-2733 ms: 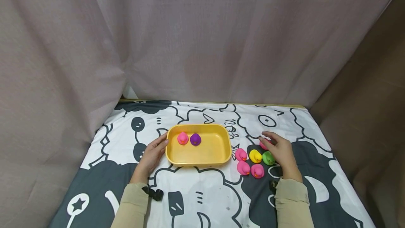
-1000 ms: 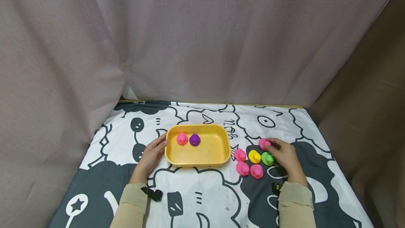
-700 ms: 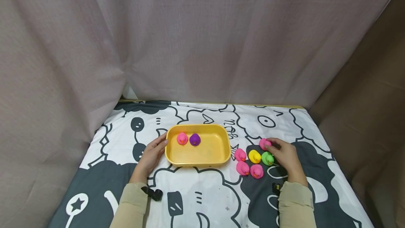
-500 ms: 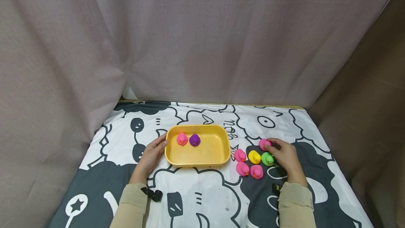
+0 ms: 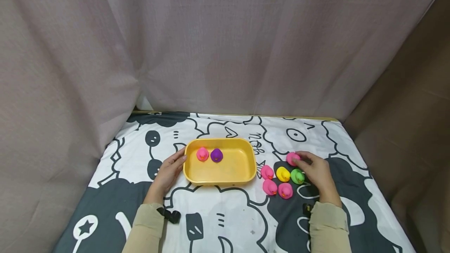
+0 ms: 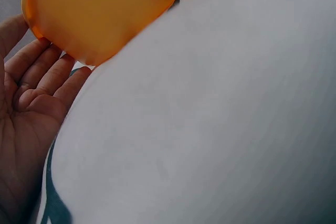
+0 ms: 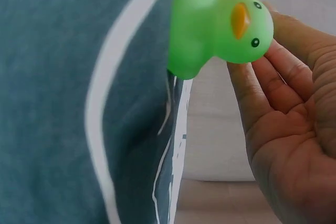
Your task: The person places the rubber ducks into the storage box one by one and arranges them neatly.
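Right hand: The right hand [image 5: 315,173] pinches the far pink duck [image 5: 291,158], fingers and thumb clamped on it.
Left hand: The left hand [image 5: 168,175] holds the yellow tray [image 5: 236,171] at its 9 o'clock end, thumb at the rim, fingers against the outer wall.
Far pink duck: Located between 11 and 12 o'clock of the green duck [image 5: 298,176], at 1 o'clock of the yellow duck [image 5: 283,174].
Other loose ducks: From the yellow duck, the side pink duck [image 5: 266,171] sits at 9 o'clock, the corner pink duck [image 5: 269,187] at 7 to 8, the near pink duck [image 5: 285,190] at 6.
Tray contents: Toward 10 o'clock, the inner pink duck [image 5: 202,154]; just beside it, at 3 o'clock, the purple duck [image 5: 216,155].
Change: In the last half second the far pink duck has shifted slightly toward 11 o'clock; tray and remaining ducks hold position.
Meaning: Pick-up appears under way, grip apparently secure.
Clearance: Cannot tell whether the duck is off the tabletop [image 5: 207,206].
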### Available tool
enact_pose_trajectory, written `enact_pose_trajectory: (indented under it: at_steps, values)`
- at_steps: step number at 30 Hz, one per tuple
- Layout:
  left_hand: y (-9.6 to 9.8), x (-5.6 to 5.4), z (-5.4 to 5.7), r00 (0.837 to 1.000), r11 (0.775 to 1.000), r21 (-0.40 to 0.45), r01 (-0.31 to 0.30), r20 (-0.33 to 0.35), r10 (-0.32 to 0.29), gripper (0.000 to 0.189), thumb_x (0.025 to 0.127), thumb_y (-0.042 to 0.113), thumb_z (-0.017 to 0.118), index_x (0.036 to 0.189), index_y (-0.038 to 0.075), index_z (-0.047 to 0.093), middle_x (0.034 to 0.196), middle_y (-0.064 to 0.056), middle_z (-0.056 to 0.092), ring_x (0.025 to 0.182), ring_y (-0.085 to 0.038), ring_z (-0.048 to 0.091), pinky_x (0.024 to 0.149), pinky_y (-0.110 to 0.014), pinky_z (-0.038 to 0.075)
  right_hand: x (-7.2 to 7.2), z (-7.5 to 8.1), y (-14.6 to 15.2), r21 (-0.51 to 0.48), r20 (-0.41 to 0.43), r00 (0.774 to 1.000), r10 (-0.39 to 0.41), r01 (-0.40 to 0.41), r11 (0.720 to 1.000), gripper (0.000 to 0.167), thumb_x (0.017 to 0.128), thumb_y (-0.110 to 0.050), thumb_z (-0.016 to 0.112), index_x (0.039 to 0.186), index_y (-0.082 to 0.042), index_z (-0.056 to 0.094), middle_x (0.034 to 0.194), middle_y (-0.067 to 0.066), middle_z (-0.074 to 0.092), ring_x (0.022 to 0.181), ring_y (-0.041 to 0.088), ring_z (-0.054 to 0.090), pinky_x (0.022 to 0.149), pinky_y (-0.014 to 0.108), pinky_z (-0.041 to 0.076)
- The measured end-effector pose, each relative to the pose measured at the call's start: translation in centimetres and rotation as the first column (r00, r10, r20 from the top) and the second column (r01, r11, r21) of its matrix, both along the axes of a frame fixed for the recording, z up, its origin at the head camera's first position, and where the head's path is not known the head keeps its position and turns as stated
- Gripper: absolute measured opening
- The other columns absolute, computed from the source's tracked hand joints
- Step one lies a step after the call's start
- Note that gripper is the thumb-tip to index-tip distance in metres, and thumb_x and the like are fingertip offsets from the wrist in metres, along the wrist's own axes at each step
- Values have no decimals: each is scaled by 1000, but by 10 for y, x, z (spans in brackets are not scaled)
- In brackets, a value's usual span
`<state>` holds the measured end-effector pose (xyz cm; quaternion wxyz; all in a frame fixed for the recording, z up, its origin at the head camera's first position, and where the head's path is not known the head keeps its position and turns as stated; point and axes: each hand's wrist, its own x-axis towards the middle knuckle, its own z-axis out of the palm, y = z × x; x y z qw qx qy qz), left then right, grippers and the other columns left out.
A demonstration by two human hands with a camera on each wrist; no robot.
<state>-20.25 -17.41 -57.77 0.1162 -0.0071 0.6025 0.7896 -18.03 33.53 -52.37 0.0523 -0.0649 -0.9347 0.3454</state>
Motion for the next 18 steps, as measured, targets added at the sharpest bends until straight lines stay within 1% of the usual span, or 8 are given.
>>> enact_pose_trajectory:
  at_steps: [7,11,14,18]
  values:
    - [0,1,1,1000,1000,-20,5,1,-5,47,102,23,61,148,19,53,154,3,45,143,-14,39,109,-24,43,-2,6,-4,-39,-35,999,36,-38,999,53,92,-49,70,129,-10,67,121,17,68,107,36,66,97,54,53]
    - [-1,0,1,1000,1000,-26,4,6,-4,48,101,24,62,148,20,53,154,4,45,143,-14,40,110,-24,43,-6,12,-13,-42,-58,996,62,-64,997,53,91,-51,70,128,-13,68,120,16,69,104,35,67,93,54,56]
    - [-1,0,1,1000,1000,-22,-6,8,6,48,100,25,64,147,19,54,154,4,46,142,-14,40,110,-25,43,-10,16,-22,-56,-55,995,80,-83,995,51,91,-49,71,127,-13,69,120,15,69,101,33,69,90,52,58]
    - [0,1,1,1000,1000,-23,-8,10,9,48,100,25,64,147,20,54,153,4,46,143,-13,39,110,-25,43,-15,19,-35,-96,-33,994,107,-110,989,49,91,-46,72,127,-12,69,122,15,68,107,33,67,94,51,57]
